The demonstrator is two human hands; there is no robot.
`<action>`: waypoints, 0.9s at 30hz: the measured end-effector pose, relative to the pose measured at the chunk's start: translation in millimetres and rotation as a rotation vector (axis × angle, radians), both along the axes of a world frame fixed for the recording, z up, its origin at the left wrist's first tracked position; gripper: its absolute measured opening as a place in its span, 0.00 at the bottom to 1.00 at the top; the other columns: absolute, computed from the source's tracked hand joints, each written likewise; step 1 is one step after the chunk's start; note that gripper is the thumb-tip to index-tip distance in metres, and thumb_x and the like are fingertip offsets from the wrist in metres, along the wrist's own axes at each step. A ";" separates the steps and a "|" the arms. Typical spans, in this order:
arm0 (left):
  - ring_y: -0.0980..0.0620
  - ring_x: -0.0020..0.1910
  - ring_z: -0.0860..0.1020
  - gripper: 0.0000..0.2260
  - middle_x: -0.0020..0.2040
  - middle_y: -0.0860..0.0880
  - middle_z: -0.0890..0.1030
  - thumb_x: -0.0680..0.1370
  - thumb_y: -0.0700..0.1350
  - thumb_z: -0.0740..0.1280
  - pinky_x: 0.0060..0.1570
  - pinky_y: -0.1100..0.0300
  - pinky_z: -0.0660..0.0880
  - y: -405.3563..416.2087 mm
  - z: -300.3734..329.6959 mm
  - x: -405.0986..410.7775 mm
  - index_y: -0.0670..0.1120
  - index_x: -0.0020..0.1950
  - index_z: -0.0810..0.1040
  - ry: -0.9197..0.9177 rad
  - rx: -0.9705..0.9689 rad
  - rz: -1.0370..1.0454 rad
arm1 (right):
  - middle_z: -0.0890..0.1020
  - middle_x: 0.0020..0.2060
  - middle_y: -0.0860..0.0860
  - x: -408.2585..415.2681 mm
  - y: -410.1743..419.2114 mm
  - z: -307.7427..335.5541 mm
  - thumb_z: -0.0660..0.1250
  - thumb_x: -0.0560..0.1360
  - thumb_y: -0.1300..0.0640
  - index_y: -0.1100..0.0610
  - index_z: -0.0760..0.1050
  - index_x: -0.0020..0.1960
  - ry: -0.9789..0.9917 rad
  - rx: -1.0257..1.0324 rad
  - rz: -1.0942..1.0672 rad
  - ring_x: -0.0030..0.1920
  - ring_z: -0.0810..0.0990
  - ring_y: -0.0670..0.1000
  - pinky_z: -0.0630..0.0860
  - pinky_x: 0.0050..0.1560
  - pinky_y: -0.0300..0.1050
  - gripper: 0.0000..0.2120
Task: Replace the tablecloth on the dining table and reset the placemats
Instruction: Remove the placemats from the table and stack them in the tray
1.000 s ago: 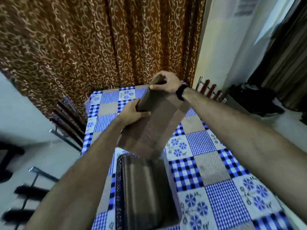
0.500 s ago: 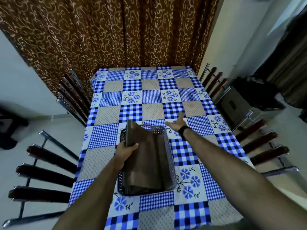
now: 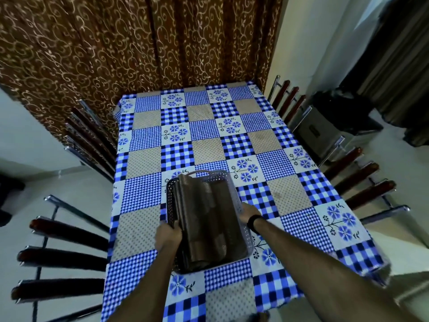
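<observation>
Head view: dark slatted chairs [image 3: 62, 259] flank both long sides of the table, and a brown scroll-patterned curtain [image 3: 139, 43] hangs behind it. On the blue patchwork tablecloth [image 3: 209, 135] sits a perforated plastic basket [image 3: 222, 180] holding rolled brown woven placemats [image 3: 209, 224]. Left hand [image 3: 168, 237] grips the basket's left rim; right hand [image 3: 247, 213] grips its right rim.
</observation>
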State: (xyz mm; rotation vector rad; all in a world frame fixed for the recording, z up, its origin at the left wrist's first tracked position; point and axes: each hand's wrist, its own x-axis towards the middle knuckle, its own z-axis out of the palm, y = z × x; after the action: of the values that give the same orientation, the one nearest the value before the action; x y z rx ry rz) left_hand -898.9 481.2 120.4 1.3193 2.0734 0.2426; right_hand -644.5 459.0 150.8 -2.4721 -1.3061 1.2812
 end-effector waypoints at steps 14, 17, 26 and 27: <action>0.37 0.57 0.79 0.13 0.56 0.36 0.81 0.77 0.43 0.62 0.56 0.48 0.77 -50.0 34.2 127.0 0.43 0.60 0.79 -0.033 0.072 -0.419 | 0.77 0.53 0.63 124.0 -165.5 46.5 0.60 0.78 0.62 0.55 0.68 0.42 0.013 0.193 -0.248 0.54 0.78 0.61 0.74 0.54 0.55 0.07; 0.36 0.57 0.79 0.13 0.57 0.37 0.81 0.78 0.44 0.62 0.56 0.48 0.76 -92.7 40.5 193.1 0.44 0.60 0.80 -0.052 0.085 -0.551 | 0.79 0.54 0.62 173.6 -242.7 49.5 0.61 0.74 0.64 0.58 0.69 0.46 0.011 0.226 -0.426 0.54 0.79 0.61 0.77 0.55 0.57 0.03; 0.38 0.51 0.81 0.11 0.50 0.36 0.83 0.75 0.36 0.65 0.43 0.54 0.70 -243.7 48.2 391.6 0.41 0.54 0.83 -0.125 0.128 -0.975 | 0.81 0.47 0.61 293.4 -480.9 34.9 0.60 0.75 0.66 0.64 0.73 0.53 0.064 0.332 -0.885 0.43 0.82 0.60 0.80 0.45 0.56 0.07; 0.38 0.50 0.81 0.09 0.49 0.37 0.83 0.76 0.38 0.66 0.41 0.55 0.69 -260.9 45.0 411.8 0.41 0.54 0.83 -0.136 0.124 -1.035 | 0.82 0.50 0.62 301.8 -505.2 32.0 0.61 0.75 0.65 0.64 0.74 0.53 0.048 0.331 -0.950 0.48 0.82 0.61 0.79 0.47 0.54 0.07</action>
State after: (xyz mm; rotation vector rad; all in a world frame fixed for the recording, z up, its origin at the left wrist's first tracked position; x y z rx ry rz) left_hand -487.1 220.4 165.4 2.1767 1.0598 -0.0085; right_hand -342.7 -46.1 182.9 -2.2786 -0.1849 0.7764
